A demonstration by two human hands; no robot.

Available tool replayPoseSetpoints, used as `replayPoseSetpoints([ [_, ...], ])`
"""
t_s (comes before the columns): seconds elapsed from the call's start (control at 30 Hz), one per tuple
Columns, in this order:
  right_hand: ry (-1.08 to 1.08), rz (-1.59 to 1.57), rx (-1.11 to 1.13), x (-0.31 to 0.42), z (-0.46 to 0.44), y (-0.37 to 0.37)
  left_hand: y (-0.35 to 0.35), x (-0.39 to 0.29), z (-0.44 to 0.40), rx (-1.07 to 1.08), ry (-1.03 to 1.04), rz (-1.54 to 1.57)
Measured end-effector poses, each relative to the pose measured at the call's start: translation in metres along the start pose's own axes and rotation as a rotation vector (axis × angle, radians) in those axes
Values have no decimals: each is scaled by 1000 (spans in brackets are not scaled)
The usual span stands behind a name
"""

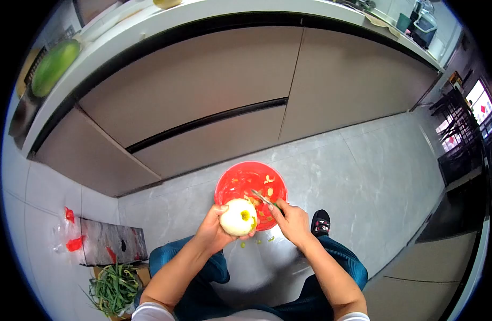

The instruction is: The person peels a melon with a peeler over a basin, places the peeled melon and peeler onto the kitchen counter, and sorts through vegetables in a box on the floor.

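Observation:
In my left hand (211, 229) is a large pale, round peeled fruit (236, 220) that looks like an apple. Yellow-green skin remains around its hollow and along its right side. My right hand (293, 222) grips a small knife (262, 197) by what looks like a green handle, the blade pointing up and left, apart from the fruit. Below both hands a red basin (223, 184) stands on the floor with peel pieces (270, 191) in it. A few green bits (259, 242) lie on the floor just in front of the basin.
Cabinets (203, 69) run along the far side under a white counter (246, 6). A green melon-like item (56, 67) sits at the counter's left. Leafy green onions (115, 289) and a patterned box (112, 243) stand at lower left. My shod foot (320, 222) is right of the basin.

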State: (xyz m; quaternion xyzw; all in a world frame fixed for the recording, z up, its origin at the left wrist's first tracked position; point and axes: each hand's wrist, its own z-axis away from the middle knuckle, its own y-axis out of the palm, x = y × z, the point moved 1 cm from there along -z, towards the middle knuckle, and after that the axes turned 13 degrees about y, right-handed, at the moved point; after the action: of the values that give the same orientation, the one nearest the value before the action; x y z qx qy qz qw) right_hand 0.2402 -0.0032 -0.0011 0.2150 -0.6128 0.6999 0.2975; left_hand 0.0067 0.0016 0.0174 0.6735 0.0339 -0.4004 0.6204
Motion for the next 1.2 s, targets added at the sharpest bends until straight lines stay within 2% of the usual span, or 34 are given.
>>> replayPoseSetpoints([
  [0.03, 59, 77, 11, -4, -4, -1, 4, -2, -3, 8, -1, 0],
  [0.1, 87, 146, 56, -3, -4, -2, 10, -4, -3, -196, 51, -47],
  [0.13, 129, 182, 79, -2, -3, -3, 5, -5, -1, -206, 57, -48],
  [0.2, 164, 216, 61, -3, -1, -4, -2, -2, -7, -48, 56, 34],
  [0.23, 166, 217, 59, -4, -2, -6, -1, 0, -7, -46, 54, 35],
  [0.3, 193, -135, 139, 0, -5, -9, 1, 0, -7, -156, 61, -41],
  [0.33, 190, -135, 139, 5, -3, -7, 0, 0, -7, -157, 63, -43],
  [0.4, 203, -944, 298, 19, 4, 0, -2, 1, -8, -140, 58, -22],
  [0.43, 203, -943, 299, 21, 6, 6, 0, 3, -9, -141, 59, -20],
  [0.5, 12, -955, 263, 25, 8, 13, 5, 6, -10, -231, 83, -88],
  [0.57, 40, -963, 299, 27, 11, 7, 10, 7, -12, -230, 82, -104],
  [0.63, 241, -981, 418, 33, 11, -3, 10, 6, -12, -230, 87, -121],
  [0.77, 205, -972, 347, 32, 5, -11, 5, 0, -10, -182, 71, -103],
  [0.83, 163, -92, 152, 31, 1, -24, 7, -3, -9, -191, 79, -85],
  [0.87, 64, -53, -2, 24, 1, -20, 8, -6, -9, -191, 85, -92],
  [0.9, 61, -53, -3, 18, -1, -15, 8, -7, -9, -189, 91, -98],
  [0.97, 150, -431, 82, 6, -7, -6, 7, -8, -8, -199, 89, -91],
  [1.0, 128, -605, 114, 14, -10, -5, 6, -9, -7, -211, 86, -84],
  [1.03, 129, -605, 115, 20, -9, -7, 6, -8, -7, -212, 85, -83],
  [1.1, 259, -921, 329, 36, -3, -16, 9, -5, -7, -187, 52, -128],
  [1.2, 233, -990, 415, 50, -1, -17, 16, -3, -8, -146, 20, -173],
])
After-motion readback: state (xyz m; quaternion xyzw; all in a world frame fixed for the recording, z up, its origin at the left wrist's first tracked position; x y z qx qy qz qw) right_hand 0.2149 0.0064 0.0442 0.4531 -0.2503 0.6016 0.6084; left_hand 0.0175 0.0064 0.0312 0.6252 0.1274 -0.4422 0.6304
